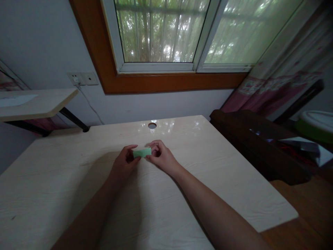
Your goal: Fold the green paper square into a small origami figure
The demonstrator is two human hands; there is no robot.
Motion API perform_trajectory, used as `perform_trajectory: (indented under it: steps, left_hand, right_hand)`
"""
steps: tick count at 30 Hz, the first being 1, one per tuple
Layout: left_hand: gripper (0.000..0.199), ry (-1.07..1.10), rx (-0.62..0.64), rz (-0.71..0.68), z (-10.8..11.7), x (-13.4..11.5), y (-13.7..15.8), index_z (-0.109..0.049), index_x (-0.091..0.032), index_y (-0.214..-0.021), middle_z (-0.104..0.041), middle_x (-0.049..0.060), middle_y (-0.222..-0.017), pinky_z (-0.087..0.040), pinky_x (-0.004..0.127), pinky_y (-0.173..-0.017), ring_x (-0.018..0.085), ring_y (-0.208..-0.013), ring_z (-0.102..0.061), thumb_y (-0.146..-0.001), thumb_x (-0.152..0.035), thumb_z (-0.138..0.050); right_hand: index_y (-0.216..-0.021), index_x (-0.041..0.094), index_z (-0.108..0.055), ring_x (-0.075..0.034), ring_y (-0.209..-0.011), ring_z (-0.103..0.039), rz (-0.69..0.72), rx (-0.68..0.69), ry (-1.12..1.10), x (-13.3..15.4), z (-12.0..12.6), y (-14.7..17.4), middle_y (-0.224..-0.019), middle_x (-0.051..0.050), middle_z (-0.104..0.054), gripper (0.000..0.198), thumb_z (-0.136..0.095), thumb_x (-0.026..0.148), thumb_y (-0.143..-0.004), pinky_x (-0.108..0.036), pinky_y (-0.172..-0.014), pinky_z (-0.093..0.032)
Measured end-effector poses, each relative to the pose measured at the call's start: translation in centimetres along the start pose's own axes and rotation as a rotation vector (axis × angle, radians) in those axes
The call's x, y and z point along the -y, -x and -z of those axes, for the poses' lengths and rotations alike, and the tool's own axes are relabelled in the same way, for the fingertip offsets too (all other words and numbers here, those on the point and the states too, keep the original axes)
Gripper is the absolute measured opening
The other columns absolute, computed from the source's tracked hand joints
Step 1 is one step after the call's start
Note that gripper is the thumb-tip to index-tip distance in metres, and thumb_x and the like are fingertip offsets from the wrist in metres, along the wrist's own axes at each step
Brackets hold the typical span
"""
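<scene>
Pinching the left end of a small, pale mint-green, rectangular strip with the left hand, and its right end with the right hand. Closed to a narrow grip on both sides, with thumbs low at the near side and fingers bent around behind. Clearly longer than tall, fairly even in colour, straight along both long edges, tilted slightly upward to the right and partly covered at the ends by fingertips. Too small and dim in view to be sure of paper as the material, or of a gap beneath the lower edge. Held level with the far part of the pale wood-grain table, just short of a round hole near the middle of the far edge.
</scene>
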State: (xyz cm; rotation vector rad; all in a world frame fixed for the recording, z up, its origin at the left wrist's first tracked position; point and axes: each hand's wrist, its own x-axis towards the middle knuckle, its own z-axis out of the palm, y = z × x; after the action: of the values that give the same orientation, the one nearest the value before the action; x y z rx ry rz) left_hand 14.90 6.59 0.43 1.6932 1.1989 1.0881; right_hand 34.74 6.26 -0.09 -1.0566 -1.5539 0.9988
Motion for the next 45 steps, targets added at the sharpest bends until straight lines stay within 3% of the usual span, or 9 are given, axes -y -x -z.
perform_trajectory:
  steps: [11,24,29,32,39,45]
  left_hand:
    - [0.04,-0.146,0.021,-0.008,-0.5,-0.9,0.4,-0.055,-0.023,-0.118,-0.051,-0.005,-0.072,-0.043,0.023,-0.063,0.012,-0.064,-0.052,-0.079,-0.027,-0.065]
    - [0.041,-0.039,-0.147,0.038,0.2,0.9,-0.4,-0.058,-0.022,-0.115,-0.052,-0.004,-0.075,-0.044,0.024,-0.063,0.013,-0.067,-0.054,-0.077,-0.033,-0.069]
    - [0.042,0.01,-0.125,0.031,0.0,1.1,-0.3,-0.058,-0.022,-0.116,-0.056,-0.003,-0.078,-0.046,0.025,-0.066,0.014,-0.07,-0.057,-0.077,-0.032,-0.069]
    - [0.043,-0.009,-0.095,0.023,-0.2,0.7,-0.1,-0.058,-0.021,-0.117,-0.057,-0.002,-0.077,-0.047,0.025,-0.066,0.014,-0.069,-0.057,-0.076,-0.032,-0.069]
    - [0.036,-0.147,0.016,0.004,-0.3,-1.0,0.3,-0.059,-0.023,-0.113,-0.066,0.002,-0.095,-0.048,0.027,-0.07,0.016,-0.075,-0.062,-0.079,-0.031,-0.065]
    - [0.04,-0.218,0.022,-0.007,-0.2,-1.1,0.4,-0.057,-0.024,-0.118,-0.064,0.0,-0.088,-0.046,0.026,-0.067,0.014,-0.07,-0.059,-0.08,-0.029,-0.064]
  right_hand:
    - [-0.117,0.025,-0.046,-0.013,-0.068,-0.058,0.049,0.067,0.116,0.5,0.1,0.4,-0.08,0.004,-0.06,0.048,-0.067,0.016,-0.075,-0.024,-0.063,-0.044]
    - [-0.106,0.023,-0.044,-0.012,-0.062,-0.054,-0.009,-0.288,0.016,-0.5,0.4,-0.7,-0.075,0.004,-0.064,0.038,-0.066,0.018,-0.075,-0.025,-0.062,-0.044]
    - [-0.121,0.025,-0.045,-0.012,-0.066,-0.057,0.012,-0.088,-0.032,-0.1,0.4,-0.3,-0.088,0.0,-0.066,0.049,-0.068,0.024,-0.078,-0.025,-0.063,-0.045]
    - [-0.124,0.025,-0.046,-0.012,-0.068,-0.056,0.02,0.011,-0.009,0.2,0.2,0.0,-0.085,0.002,-0.062,0.051,-0.07,0.026,-0.078,-0.025,-0.063,-0.045]
    - [-0.121,0.026,-0.05,-0.011,-0.066,-0.054,0.017,0.074,0.039,0.3,0.2,0.2,-0.078,0.004,-0.058,0.045,-0.068,0.023,-0.08,-0.023,-0.061,-0.043]
    - [-0.116,0.025,-0.052,-0.011,-0.066,-0.054,0.014,0.079,0.028,0.2,0.1,0.2,-0.075,0.004,-0.056,0.041,-0.068,0.023,-0.079,-0.023,-0.061,-0.042]
